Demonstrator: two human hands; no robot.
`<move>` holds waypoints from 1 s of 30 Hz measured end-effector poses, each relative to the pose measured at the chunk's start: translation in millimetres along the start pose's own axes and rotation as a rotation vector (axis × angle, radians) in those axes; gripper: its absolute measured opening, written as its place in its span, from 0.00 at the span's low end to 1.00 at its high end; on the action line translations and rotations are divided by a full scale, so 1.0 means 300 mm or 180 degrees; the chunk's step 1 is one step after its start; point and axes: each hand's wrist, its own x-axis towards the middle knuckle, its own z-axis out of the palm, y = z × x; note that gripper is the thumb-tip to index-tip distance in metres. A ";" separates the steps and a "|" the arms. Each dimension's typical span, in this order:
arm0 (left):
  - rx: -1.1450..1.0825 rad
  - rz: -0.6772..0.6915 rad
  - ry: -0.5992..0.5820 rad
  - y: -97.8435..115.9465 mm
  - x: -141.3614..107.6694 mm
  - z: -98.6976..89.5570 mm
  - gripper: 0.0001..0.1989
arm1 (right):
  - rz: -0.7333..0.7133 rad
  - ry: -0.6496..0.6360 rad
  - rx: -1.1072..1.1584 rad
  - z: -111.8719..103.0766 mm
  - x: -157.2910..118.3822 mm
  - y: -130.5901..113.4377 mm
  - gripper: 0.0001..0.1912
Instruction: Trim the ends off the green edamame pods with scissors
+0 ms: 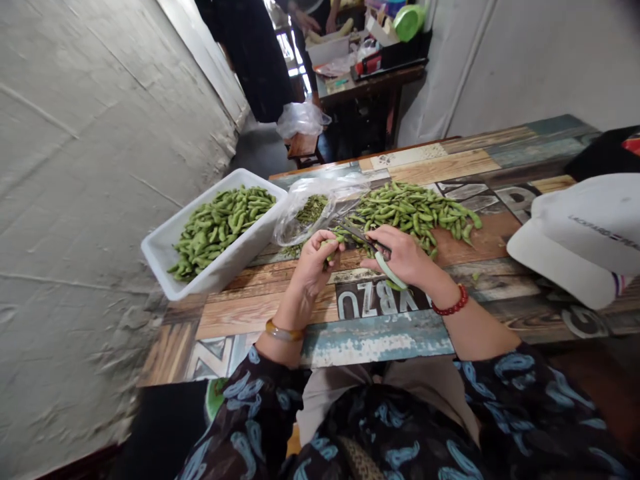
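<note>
My left hand (316,261) is closed around green edamame pods (327,248), above the near part of the table. Close to its right, my right hand (403,253) grips a pair of scissors (385,267) with pale green handles. The dark blades point left toward the pods in my left hand. Behind my hands lies a heap of edamame pods (405,210) on the table. A clear plastic bag (287,223) with small green trimmings (313,209) in it sits just beyond my left hand. Farther left stands a white tub (240,250) holding many pods (220,227).
The table (380,339) has a patchwork wood pattern. A white cap (575,233) rests at its right end. A wall (100,167) runs along the left. Beyond are a stool (303,147) bearing a plastic bag (303,120), and another table (370,92) where a person's hands (306,21) show.
</note>
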 end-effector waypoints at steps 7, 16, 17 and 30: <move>-0.0115 0.0086 -0.0132 -0.012 -0.006 0.011 0.18 | -0.0102 -0.0228 -0.0077 0.014 -0.011 -0.028 0.27; -0.0088 0.0109 -0.0047 -0.007 -0.013 0.015 0.18 | -0.0064 -0.0241 -0.0156 0.006 -0.009 -0.022 0.27; -0.0077 0.0122 -0.0036 -0.008 -0.012 0.015 0.18 | -0.0069 -0.0256 -0.0162 0.006 -0.009 -0.023 0.27; -0.0037 0.0138 -0.0038 -0.013 -0.018 0.005 0.19 | -0.0164 -0.0261 -0.0210 0.032 -0.006 -0.022 0.20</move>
